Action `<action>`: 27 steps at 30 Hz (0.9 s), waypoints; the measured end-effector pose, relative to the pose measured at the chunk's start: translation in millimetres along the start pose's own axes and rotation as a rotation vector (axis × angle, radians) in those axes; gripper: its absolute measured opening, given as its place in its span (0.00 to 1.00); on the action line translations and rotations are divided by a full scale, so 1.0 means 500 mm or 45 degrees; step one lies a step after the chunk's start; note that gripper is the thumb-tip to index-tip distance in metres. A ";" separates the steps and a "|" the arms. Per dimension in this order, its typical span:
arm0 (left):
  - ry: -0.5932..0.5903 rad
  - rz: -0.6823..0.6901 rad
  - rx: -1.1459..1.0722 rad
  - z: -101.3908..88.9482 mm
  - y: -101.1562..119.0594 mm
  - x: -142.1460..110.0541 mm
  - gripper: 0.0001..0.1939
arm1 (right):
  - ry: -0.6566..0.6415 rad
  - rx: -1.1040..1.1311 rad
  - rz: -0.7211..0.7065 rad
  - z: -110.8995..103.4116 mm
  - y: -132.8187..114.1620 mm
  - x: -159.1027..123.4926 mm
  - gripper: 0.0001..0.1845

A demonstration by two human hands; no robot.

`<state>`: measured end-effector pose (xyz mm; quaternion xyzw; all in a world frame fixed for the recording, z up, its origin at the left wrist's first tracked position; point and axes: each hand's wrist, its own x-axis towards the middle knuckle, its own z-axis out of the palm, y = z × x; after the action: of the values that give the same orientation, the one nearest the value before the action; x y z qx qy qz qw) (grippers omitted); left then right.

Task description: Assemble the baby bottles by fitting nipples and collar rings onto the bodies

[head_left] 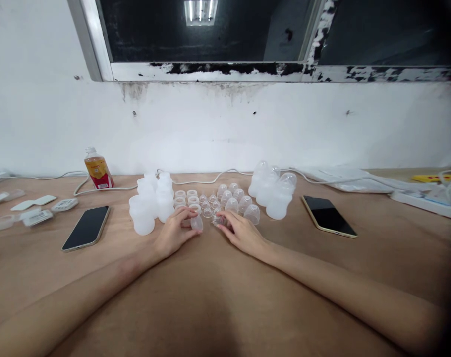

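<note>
My left hand (176, 231) is closed on a translucent screw ring (197, 223), tilted on its edge just above the table. With its fingertips, my right hand (246, 235) pinches a clear bottle teat (218, 221) at the front of a group of similar teats (206, 212). Beside my left hand stand translucent rings (180, 201) in rows and several frosted white bottle bodies (142, 218). Clear domed caps (252, 214) sit in rows just behind my right hand. Farther right, several bottles (276, 204) carry domed caps.
Phones lie on the wooden table at left (87, 228) and right (328, 216). A drink bottle (98, 169) stands by the wall, where a white cable (218, 177) runs along the back. Small white packs (38, 217) lie far left; a power strip (426, 202) lies far right.
</note>
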<state>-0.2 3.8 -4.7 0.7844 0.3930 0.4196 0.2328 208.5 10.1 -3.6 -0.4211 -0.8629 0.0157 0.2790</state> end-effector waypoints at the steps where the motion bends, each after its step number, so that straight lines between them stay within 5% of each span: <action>1: -0.018 -0.018 0.002 0.001 0.000 0.000 0.15 | 0.020 0.028 -0.001 0.001 0.002 0.001 0.13; 11: -0.039 -0.062 0.358 -0.004 0.004 -0.002 0.18 | 0.095 0.105 -0.012 0.001 0.007 0.003 0.13; 27: -0.053 0.048 0.312 0.001 0.015 -0.003 0.17 | 0.207 0.177 -0.058 0.014 0.000 0.005 0.15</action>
<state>3.1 -1.7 -0.5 0.8227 0.4218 0.3563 0.1354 203.9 13.7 -8.4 -0.3809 -0.8436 0.0350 0.3768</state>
